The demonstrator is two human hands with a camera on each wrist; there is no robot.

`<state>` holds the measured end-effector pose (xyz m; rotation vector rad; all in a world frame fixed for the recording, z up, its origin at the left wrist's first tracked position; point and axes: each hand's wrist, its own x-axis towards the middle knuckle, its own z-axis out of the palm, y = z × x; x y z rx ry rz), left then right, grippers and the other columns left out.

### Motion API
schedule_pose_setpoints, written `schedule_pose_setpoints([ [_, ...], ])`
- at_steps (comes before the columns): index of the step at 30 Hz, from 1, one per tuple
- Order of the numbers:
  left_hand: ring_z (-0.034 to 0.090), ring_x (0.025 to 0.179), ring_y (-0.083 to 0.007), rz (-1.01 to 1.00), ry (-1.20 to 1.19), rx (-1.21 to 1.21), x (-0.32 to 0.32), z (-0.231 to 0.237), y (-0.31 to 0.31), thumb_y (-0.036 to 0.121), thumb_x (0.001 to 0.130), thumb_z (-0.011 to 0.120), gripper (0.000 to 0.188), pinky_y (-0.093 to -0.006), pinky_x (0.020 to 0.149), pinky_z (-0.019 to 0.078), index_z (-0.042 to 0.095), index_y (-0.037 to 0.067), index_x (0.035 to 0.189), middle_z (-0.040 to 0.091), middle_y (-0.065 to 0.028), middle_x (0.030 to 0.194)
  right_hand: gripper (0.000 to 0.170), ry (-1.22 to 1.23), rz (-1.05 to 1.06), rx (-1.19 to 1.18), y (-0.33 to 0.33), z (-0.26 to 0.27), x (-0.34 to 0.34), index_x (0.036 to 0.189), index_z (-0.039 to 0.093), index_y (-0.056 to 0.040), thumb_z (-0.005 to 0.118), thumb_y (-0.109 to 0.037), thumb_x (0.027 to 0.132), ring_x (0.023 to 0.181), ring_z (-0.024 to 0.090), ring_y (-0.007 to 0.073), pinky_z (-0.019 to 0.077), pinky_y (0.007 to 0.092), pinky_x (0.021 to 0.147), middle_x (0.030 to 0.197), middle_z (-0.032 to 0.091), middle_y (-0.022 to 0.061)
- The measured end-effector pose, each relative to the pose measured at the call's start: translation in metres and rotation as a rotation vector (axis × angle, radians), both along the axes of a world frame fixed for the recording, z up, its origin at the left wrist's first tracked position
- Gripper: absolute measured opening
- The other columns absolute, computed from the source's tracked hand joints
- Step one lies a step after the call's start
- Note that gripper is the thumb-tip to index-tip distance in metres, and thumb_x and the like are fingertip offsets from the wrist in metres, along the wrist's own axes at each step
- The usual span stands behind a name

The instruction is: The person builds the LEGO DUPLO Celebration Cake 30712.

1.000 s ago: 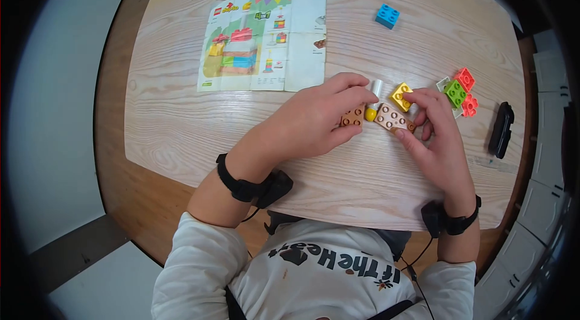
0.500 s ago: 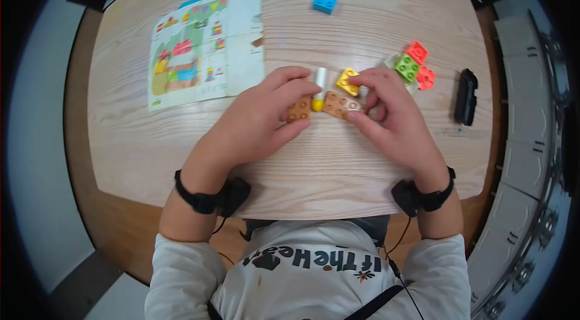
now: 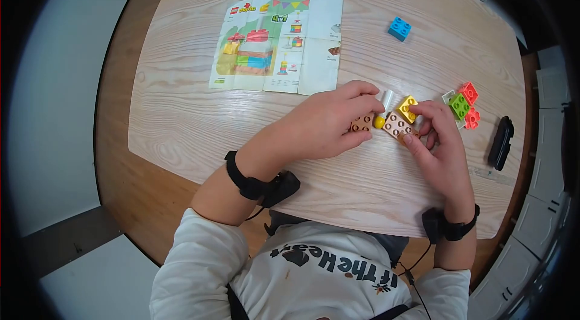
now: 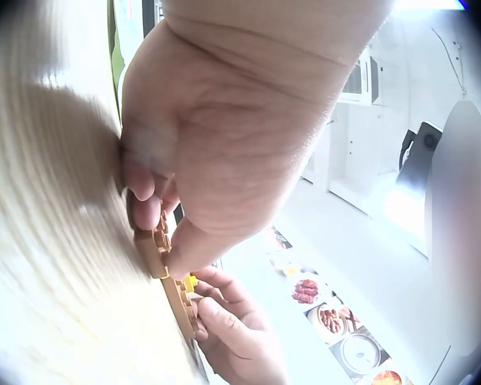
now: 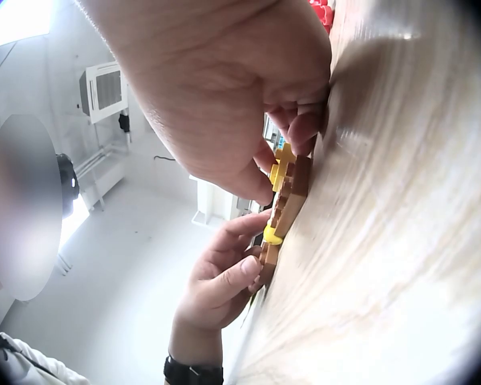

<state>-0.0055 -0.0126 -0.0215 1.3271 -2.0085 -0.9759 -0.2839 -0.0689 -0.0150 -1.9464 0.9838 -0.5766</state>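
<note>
My left hand (image 3: 329,119) grips a brown toy brick (image 3: 362,122) between thumb and fingers on the wooden table. My right hand (image 3: 440,142) holds another brown brick (image 3: 397,126) at its right end, the thumb over that end. The right index finger touches a yellow brick (image 3: 408,108) just behind it. Between the two brown bricks lies a white stick (image 3: 387,101) with a yellow rounded end (image 3: 379,122) toward the person. In the right wrist view the brown brick (image 5: 292,196) lies flat, studs facing the thumb, with the yellow brick (image 5: 282,168) beyond.
An unfolded picture leaflet (image 3: 320,57) lies at the back left. A blue brick (image 3: 399,29) sits at the back. Right of the right hand, a green brick (image 3: 459,106) lies among red and whitish pieces. A black case (image 3: 501,143) is near the table's right edge.
The head view swung right, then back left, shifting everything in the picture. Both hands stay at the same bricks, with only slight finger movement.
</note>
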Motion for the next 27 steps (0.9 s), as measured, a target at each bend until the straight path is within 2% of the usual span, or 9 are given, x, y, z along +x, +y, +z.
schedule_pose_setpoints([
  [5,0.073,0.109,-0.0306,-0.003,0.011,-0.012,0.0001,-0.0021,0.0001,0.013,0.096,0.079,0.044,-0.0365,0.089,0.0619,0.067,0.007,0.138,0.057,-0.0162,0.154,0.043,-0.003,0.001,-0.004,0.0002,0.0003,0.0003,0.134,0.067,-0.0066,0.079,0.002,0.093,0.090,0.053,0.0110,0.0457,0.0233,0.069,0.126,0.060,0.0044],
  [14,0.070,0.087,-0.0221,0.007,0.020,0.012,-0.0007,0.0008,-0.0001,0.011,0.095,0.080,0.043,-0.0332,0.082,0.0604,0.067,0.007,0.136,0.059,-0.0149,0.152,0.043,0.003,0.002,-0.011,-0.0016,-0.0020,-0.0022,0.133,0.068,-0.0071,0.079,0.001,0.093,0.088,0.054,0.0102,0.0459,0.0231,0.068,0.128,0.061,0.0051],
  [27,0.069,0.086,-0.0213,0.015,0.026,0.001,-0.0007,-0.0004,0.0000,0.010,0.095,0.080,0.044,-0.0326,0.081,0.0604,0.068,0.007,0.137,0.060,-0.0146,0.151,0.043,0.010,0.002,-0.007,-0.0015,-0.0026,-0.0027,0.134,0.067,-0.0073,0.079,0.001,0.093,0.087,0.055,0.0105,0.0464,0.0234,0.069,0.127,0.062,0.0057],
])
